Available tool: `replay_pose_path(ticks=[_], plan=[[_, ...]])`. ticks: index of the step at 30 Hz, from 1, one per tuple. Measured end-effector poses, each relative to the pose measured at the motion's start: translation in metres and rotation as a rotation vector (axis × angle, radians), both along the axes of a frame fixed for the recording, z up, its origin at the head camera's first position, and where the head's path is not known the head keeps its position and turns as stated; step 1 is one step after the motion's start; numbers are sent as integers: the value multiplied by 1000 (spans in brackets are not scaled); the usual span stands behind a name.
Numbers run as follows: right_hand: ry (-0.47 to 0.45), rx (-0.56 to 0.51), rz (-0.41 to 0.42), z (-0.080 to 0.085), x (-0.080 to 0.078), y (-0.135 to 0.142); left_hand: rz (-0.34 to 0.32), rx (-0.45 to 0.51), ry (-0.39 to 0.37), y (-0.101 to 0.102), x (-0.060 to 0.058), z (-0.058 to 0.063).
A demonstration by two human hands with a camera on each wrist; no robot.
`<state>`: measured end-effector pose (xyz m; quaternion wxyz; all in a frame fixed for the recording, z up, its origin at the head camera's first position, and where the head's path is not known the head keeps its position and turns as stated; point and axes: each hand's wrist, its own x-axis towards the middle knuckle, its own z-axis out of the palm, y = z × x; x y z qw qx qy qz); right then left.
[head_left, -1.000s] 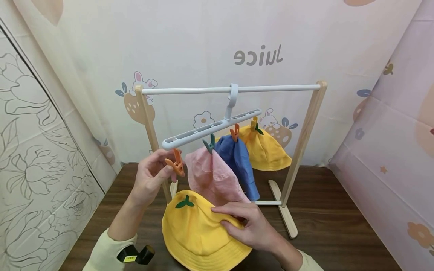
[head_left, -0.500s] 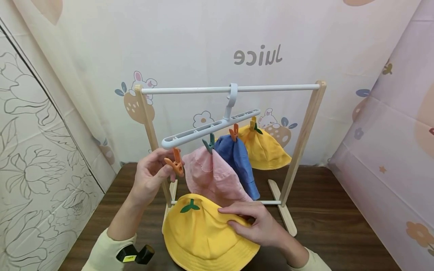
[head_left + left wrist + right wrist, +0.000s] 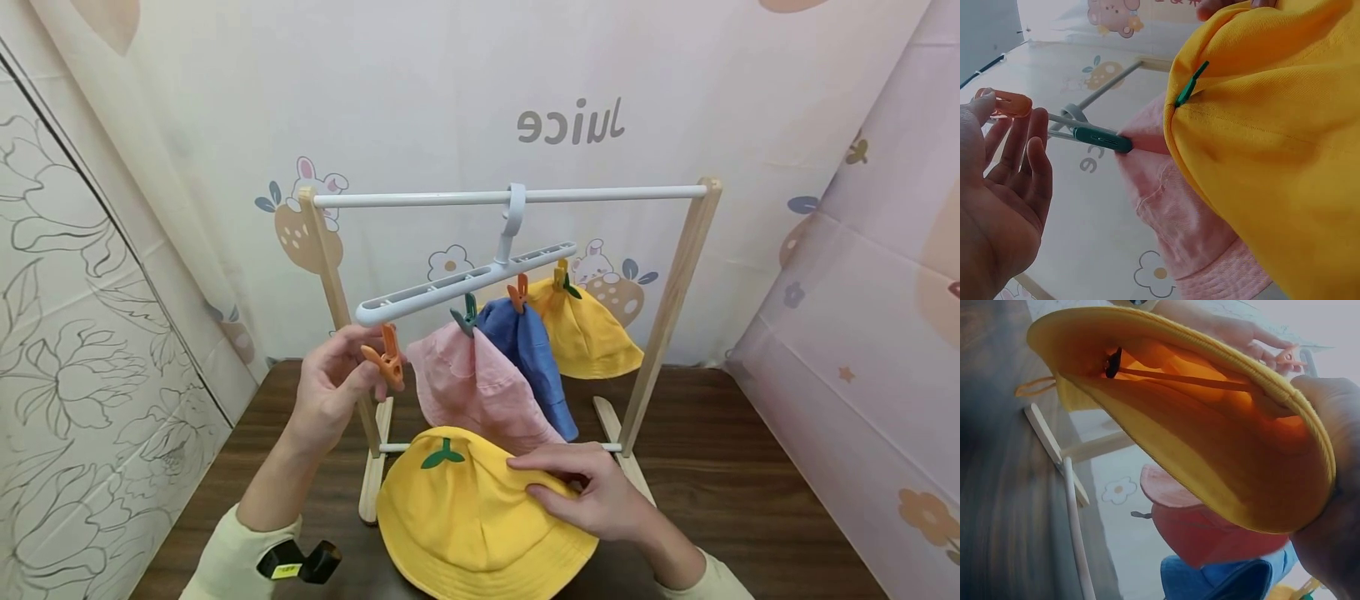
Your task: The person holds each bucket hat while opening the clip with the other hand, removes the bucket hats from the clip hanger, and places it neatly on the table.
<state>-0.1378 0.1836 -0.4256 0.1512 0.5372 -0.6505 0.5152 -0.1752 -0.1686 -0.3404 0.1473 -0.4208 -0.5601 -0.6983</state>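
Observation:
In the head view my left hand (image 3: 324,398) pinches an orange clothespin (image 3: 387,357) at the near left end of the grey hanger (image 3: 438,292). My right hand (image 3: 600,492) grips the side of a yellow bucket hat (image 3: 480,525) with a green sprout at its crown. The hat is held low, in front of the hanging hats. Its inside, with a strap and a small dark piece, shows in the right wrist view. A pink hat (image 3: 487,383) hangs from a green clothespin (image 3: 465,315), nearest the held hat.
A blue hat (image 3: 528,358) and another yellow hat (image 3: 592,333) hang farther along the hanger, each from a clothespin. The hanger hooks over the white rod (image 3: 420,200) of a wooden-legged rack (image 3: 671,317) on a dark wooden table (image 3: 735,492). Printed curtains stand behind.
The right hand has carried the yellow hat to the right, and the hat's sprout has shifted right with it. The left hand stays almost still at the orange clothespin.

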Motion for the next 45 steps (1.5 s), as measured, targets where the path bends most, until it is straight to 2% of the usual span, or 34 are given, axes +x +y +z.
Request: replay_pose_path(ticks=[4,8,16,25,33,45], plan=[[-15,-7,17,1,-2,8,30,-2,-6,-1,0,-1],[-18,-14,31,2,-5,16,31,2,-10,-2,-1,-1],[-81,16,95,7,-10,33,47,6,-9,-3,-2,-1],[-62,43,148,7,-21,48,45,7,-16,-5,-3,-2],[-106,53,223,7,-29,64,38,19,-10,-6,-4,-3],[-154,28,174,6,-31,89,35,30,-19,-8,-6,-1]])
